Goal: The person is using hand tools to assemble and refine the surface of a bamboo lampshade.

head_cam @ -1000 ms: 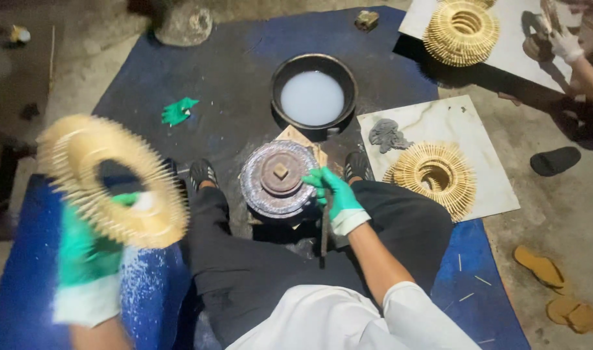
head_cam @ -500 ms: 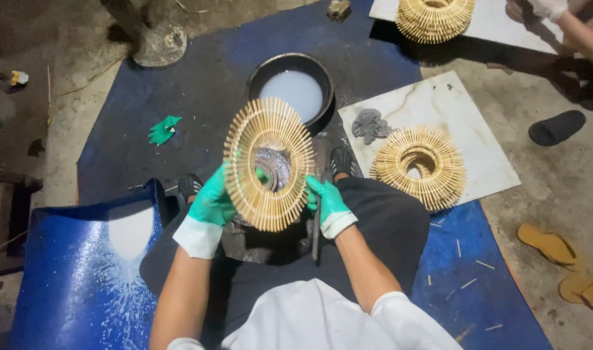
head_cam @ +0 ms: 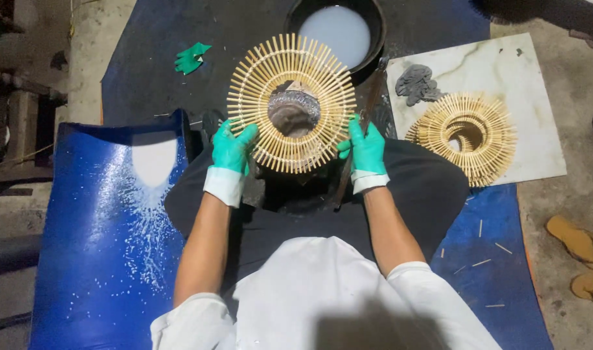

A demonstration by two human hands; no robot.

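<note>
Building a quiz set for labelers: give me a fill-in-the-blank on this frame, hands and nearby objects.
1. Both hands, left and right, wear ____ gloves.
2. They grip a round ring of radiating pale wooden sticks by its ____ edges.
3. A second stick ring lies on a white marbled square ____.
4. The round black basin beyond the held ring holds a ____ liquid.

Missing words: green; left and right; slab; milky white

Green-gloved left hand (head_cam: 233, 148), pale tan stick ring (head_cam: 291, 104), white-speckled blue sheet (head_cam: 108, 246), veined white slab (head_cam: 504, 71).
</note>
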